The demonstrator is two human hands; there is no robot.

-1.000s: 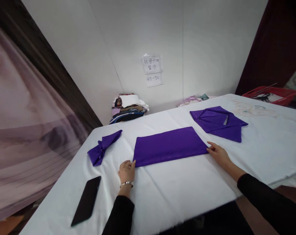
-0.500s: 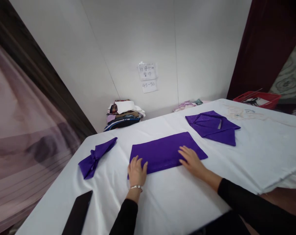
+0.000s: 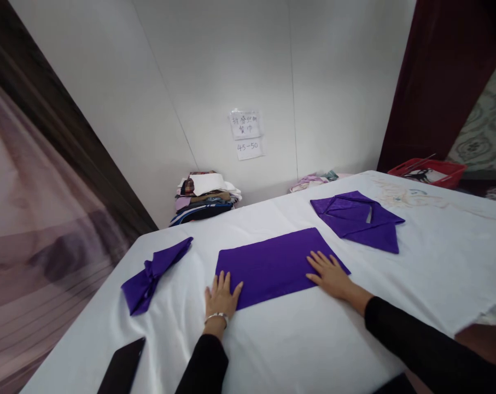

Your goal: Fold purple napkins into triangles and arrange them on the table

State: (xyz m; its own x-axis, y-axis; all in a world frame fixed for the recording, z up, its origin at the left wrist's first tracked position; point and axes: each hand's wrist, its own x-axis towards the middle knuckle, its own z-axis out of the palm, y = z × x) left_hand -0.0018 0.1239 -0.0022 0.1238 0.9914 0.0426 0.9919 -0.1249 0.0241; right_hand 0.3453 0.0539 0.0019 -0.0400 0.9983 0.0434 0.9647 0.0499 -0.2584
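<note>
On white cloth-covered desk (image 3: 289,345): flat, rectangular purple fabric piece (image 3: 270,268) under left hand (image 3: 222,299) and right hand (image 3: 330,276). Fingers spread, grasping nothing, resting on opposite ends. Advisable: smooth outward, even pressure; avoid skewing near edge.

Ctr. cloth (image 3: 272,265) is purple, tblcloth (image 3: 280,350) white, bskt (image 3: 454,178) red.

Dim, diffuse light, slight softness
</note>
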